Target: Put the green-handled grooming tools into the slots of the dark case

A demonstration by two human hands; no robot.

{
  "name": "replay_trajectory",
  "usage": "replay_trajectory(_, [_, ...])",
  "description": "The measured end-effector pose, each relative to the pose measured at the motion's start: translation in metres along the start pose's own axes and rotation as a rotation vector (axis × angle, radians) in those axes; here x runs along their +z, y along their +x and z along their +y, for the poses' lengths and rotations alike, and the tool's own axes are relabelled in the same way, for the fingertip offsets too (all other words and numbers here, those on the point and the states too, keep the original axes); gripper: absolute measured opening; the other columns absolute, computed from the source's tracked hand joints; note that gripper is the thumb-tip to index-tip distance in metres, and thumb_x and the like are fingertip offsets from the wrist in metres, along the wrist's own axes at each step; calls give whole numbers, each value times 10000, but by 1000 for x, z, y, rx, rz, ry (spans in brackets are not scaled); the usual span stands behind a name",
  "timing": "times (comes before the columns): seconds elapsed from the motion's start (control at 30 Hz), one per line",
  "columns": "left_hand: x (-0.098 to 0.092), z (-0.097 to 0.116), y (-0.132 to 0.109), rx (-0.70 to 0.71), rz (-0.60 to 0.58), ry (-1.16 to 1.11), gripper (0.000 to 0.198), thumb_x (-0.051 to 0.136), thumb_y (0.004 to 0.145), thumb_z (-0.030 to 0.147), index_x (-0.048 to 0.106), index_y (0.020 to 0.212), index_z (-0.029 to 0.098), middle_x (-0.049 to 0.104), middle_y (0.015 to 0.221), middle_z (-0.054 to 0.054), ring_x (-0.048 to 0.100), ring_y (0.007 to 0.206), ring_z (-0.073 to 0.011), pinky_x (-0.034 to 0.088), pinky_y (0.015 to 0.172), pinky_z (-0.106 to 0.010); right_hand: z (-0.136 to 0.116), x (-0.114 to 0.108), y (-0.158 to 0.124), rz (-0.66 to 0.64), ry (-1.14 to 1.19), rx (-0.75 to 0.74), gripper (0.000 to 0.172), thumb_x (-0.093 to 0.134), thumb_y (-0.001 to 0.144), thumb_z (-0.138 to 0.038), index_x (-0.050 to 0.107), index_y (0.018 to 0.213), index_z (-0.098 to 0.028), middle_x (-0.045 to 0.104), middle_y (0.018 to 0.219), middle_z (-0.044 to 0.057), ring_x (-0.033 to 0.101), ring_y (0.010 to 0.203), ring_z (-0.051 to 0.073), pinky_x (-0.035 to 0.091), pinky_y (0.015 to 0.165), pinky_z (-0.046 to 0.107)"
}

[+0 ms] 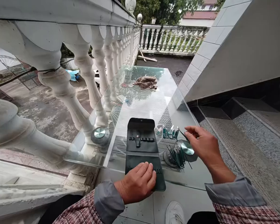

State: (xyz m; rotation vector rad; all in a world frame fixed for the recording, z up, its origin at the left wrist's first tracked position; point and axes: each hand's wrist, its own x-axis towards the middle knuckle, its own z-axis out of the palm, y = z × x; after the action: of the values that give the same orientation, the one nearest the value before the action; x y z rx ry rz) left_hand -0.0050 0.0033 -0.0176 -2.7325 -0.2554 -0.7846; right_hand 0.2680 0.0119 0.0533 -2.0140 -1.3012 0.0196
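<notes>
Case (143,158) lies open at the table's (140,105) near edge, likely light and pliable, best held by its sides; left hand (140,182) covers its near flap, grip unclear; right hand (204,144) pinches a slim tool (182,134).

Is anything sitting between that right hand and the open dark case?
Yes: small shiny tools lie on the glass table between the right hand and the case, with a bundle of thin dark sticks nearer the camera. They look low, so the raised hand could probably pass over them.
</notes>
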Motion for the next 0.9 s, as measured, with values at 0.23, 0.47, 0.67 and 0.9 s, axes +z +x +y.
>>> replay_trajectory(0.23, [3, 4, 8, -12, -19, 30, 334, 484, 887, 325, 577, 1076, 65, 620, 1119, -162, 589, 1045, -283, 472, 917, -393, 12, 3, -42, -303, -47, -78, 185, 496, 763, -365, 608, 760, -218, 645, 733, 11, 575, 670, 165, 398, 624, 276])
replay_trajectory(0.47, [0, 7, 10, 13, -154, 33, 454, 475, 901, 425, 519, 1158, 53, 546, 1222, -203, 530, 1135, -299, 436, 951, -425, 6, 24, -57, -401, -324, -244, 130, 521, 768, -259, 581, 862, -192, 630, 801, 45, 573, 736, 191, 356, 615, 278])
replay_trajectory(0.67, [-20, 16, 11, 265, -112, 5, 268, 472, 906, 252, 583, 1077, 78, 592, 1169, -158, 564, 1088, -258, 461, 931, -394, 5, 24, -54, -416, -374, -169, 169, 496, 758, -204, 603, 890, -201, 654, 781, 46, 591, 731, 197, 331, 597, 278])
replay_trajectory(0.9, [-29, 24, 11, 321, -174, 36, 261, 425, 926, 220, 613, 1058, 95, 610, 1138, -150, 592, 1031, -238, 502, 857, -368, 5, 18, -49, -395, -217, -16, 278, 480, 723, -240, 627, 958, -216, 642, 672, 11, 576, 613, 178, 344, 550, 276])
